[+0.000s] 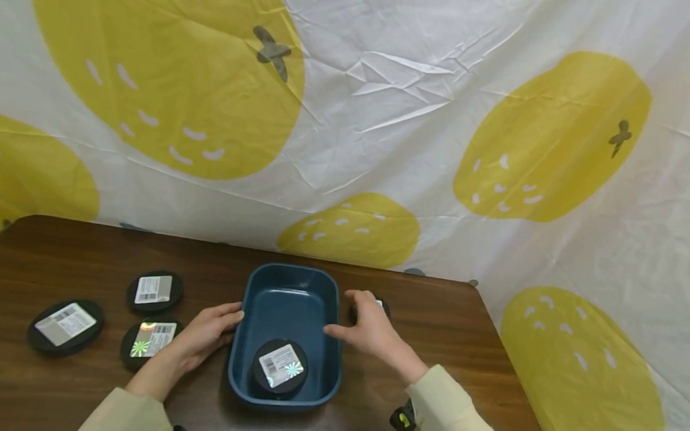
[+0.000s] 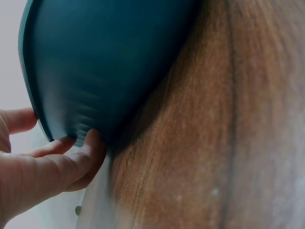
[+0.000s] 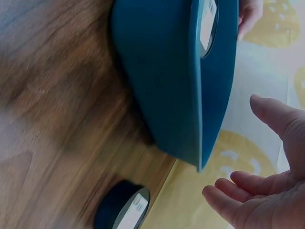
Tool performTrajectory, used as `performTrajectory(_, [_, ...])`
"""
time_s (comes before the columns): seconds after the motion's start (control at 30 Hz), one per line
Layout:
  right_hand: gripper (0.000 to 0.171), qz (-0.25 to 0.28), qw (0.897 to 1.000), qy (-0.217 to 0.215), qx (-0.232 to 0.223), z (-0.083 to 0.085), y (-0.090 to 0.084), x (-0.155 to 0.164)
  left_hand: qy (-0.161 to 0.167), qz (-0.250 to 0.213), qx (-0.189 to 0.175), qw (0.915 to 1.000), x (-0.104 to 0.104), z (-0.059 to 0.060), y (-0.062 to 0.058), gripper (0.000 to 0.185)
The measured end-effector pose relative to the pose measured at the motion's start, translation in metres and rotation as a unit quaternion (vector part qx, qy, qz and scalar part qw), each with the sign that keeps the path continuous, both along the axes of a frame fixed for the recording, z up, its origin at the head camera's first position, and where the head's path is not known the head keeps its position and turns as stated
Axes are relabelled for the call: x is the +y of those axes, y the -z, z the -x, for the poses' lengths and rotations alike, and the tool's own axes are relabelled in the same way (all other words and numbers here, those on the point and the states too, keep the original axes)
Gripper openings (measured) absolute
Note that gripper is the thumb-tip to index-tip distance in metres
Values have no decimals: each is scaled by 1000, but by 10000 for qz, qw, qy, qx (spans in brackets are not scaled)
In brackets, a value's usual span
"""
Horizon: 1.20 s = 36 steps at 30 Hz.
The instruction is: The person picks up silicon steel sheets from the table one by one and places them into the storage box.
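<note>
While the blue tray (image 1: pixel 289 308) sat mid-surface, your left hand (image 1: pixel 204 334) touched its left wall with straight fingers; your right hand (image 1: pixel 370 330) hovered open. It looked rigid, light, slick: grip both rims.

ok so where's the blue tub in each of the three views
Head: the blue tub sits low centre on the wooden table, between the left hand and right hand.
Left wrist: its outer wall fills the upper left, with fingertips touching its base.
Right wrist: seen side-on at top centre, rim towards the right hand.
Shared landmark: the labelled black disc inside it also shows past the rim in the right wrist view.
</note>
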State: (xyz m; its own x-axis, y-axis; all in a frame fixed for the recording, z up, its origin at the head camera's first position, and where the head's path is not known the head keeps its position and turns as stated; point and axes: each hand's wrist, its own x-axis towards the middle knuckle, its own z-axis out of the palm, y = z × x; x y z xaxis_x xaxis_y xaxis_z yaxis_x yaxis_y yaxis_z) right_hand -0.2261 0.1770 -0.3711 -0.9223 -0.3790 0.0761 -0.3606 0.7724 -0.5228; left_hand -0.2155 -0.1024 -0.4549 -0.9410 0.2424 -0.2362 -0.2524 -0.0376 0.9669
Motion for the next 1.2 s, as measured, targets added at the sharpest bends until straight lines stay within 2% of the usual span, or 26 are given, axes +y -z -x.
performTrajectory(0.33, [63,-4,9984,557,67,14,4,19,-24,5,-16,10000,0,1,0,53])
performTrajectory(0.57, [66,-208,9952,957,12,27,12,31,-37,-23,11,10000,0,1,0,52])
performTrajectory(0.77, [69,-392,9927,1132,150,35,23,41,-37,-22,19,10000,0,1,0,52])
performTrajectory(1.2, [76,-672,9870,1459,-82,50,41,51,15,32,60,10000,0,1,1,53])
